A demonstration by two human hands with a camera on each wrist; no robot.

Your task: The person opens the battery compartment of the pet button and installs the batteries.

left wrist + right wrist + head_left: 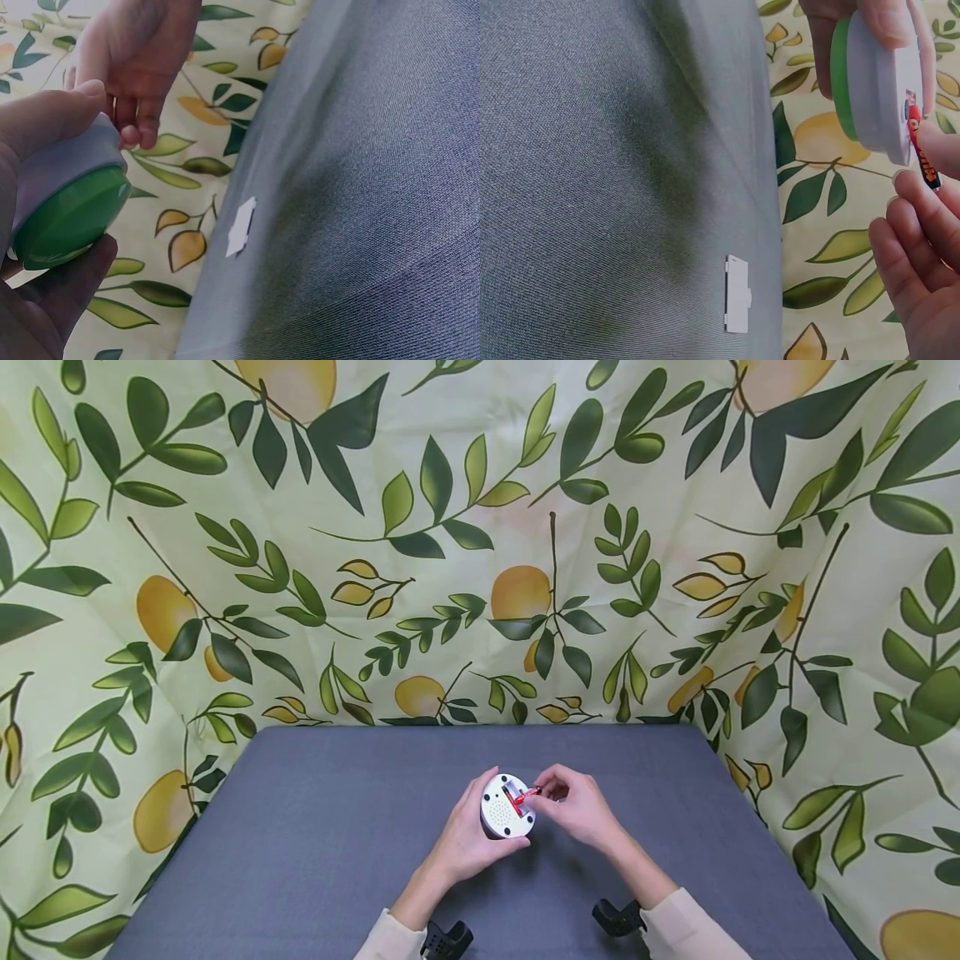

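Note:
My left hand (461,839) grips a round white and green battery-powered device (497,817) by its sides, its flat white base turned up to the head camera. That base has dark round feet, a cluster of small holes and an uncovered battery slot, with a red battery (513,802) lying in it. Between thumb and fingers, my right hand (581,810) pinches a second battery (922,154), red and black, tilted with one end at the slot. In the left wrist view, the device's green side (75,217) faces down.
A small white battery cover (737,296) with tabs lies on the grey cloth-covered table (337,827). Behind and at the sides hangs a cloth (450,635) printed with leaves and fruit. Black wrist mounts (618,917) sit by the sleeves.

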